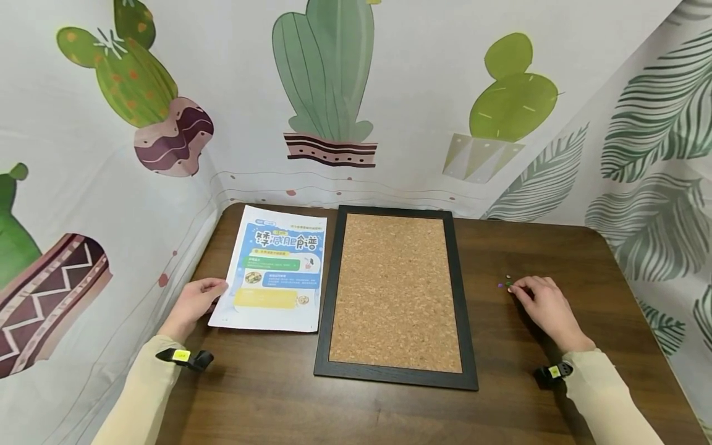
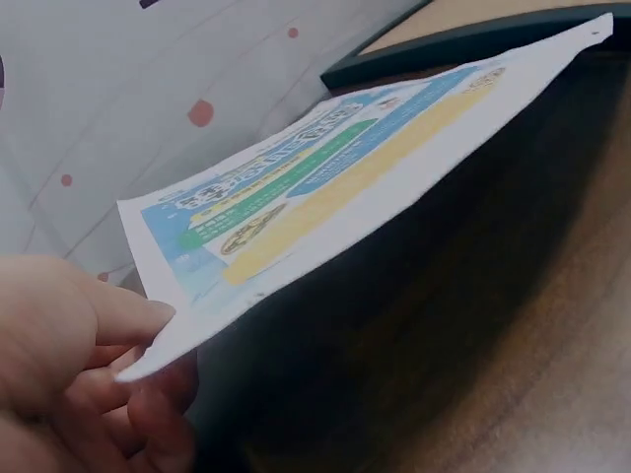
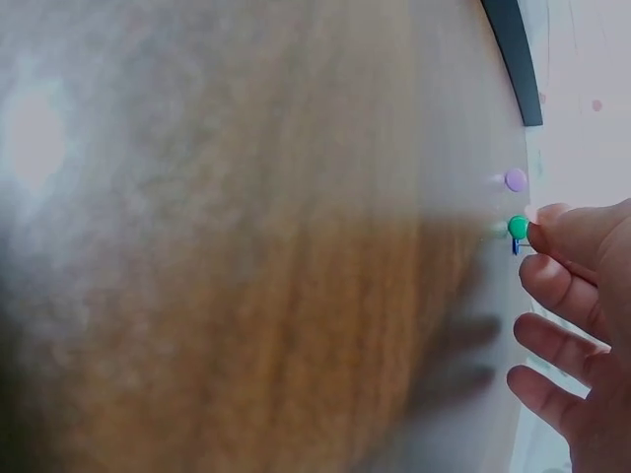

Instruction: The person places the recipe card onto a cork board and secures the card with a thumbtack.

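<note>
Behind the table (image 1: 378,414), with its dark brown wood-grain top, hangs a white backdrop (image 1: 411,80) printed with potted cacti and leaves. The printed sheet (image 1: 278,272), blue, green and yellow with Chinese text, is at the table's left side. Your left hand (image 1: 191,303) pinches its left edge close to the lower corner, thumb on top and fingers bent beneath; in the left wrist view the near edge rises above the table over a dark shadow.

Just right of the sheet lies the corkboard (image 1: 396,296), flat in its black frame (image 1: 328,296). Well to the right of that, a few small pins sit together: the right wrist view shows a purple push pin (image 3: 515,180) and a green push pin (image 3: 518,228), with a partly hidden bit of blue below the green. Your right hand (image 1: 547,309) is at this group, thumb and forefinger close together beside the green one, the other fingers spread and bent; you cannot tell whether they pinch a pin.

You wear cream sleeves (image 1: 606,395) and, on each wrist, a black strap (image 1: 201,360) with a yellow tag.
</note>
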Demonstrator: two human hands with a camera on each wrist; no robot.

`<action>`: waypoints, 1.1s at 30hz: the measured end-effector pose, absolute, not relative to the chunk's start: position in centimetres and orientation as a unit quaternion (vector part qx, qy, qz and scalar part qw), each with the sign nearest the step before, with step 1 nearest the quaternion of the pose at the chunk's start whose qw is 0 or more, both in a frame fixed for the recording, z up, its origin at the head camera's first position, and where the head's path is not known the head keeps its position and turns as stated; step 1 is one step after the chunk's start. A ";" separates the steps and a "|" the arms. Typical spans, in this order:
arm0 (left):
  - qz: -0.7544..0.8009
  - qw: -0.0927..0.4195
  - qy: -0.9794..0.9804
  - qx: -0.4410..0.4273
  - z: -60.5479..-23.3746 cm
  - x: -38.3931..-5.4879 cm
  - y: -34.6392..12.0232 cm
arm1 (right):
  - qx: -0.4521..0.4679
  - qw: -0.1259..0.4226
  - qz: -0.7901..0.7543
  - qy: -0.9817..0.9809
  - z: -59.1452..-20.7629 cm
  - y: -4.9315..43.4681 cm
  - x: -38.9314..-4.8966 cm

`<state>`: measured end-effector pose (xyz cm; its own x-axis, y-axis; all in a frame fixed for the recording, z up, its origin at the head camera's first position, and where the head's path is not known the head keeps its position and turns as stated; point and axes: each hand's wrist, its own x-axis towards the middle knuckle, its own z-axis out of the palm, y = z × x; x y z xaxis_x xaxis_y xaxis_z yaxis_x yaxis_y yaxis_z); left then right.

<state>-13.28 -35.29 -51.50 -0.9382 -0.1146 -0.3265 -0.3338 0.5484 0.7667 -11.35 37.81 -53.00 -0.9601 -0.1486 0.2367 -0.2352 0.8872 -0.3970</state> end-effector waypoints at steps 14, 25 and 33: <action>0.486 0.101 0.860 -0.118 -49.6 -13.1 -34.0 | 0.100 0.103 0.221 -0.965 -52.4 37.6 -11.2; 0.522 0.102 0.839 -0.115 -49.0 -13.3 -32.1 | 0.107 0.109 0.230 -0.961 -51.5 37.0 -11.3; 0.545 0.113 0.825 -0.099 -48.7 -13.7 -30.5 | 0.107 0.111 0.226 -0.962 -50.7 36.5 -11.3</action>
<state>-13.68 -30.53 -48.68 -0.9550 -0.0408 -0.2938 -0.2862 0.3863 0.8768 -11.33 36.54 -50.67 -0.9525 -0.1551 0.2620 -0.2556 0.8749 -0.4113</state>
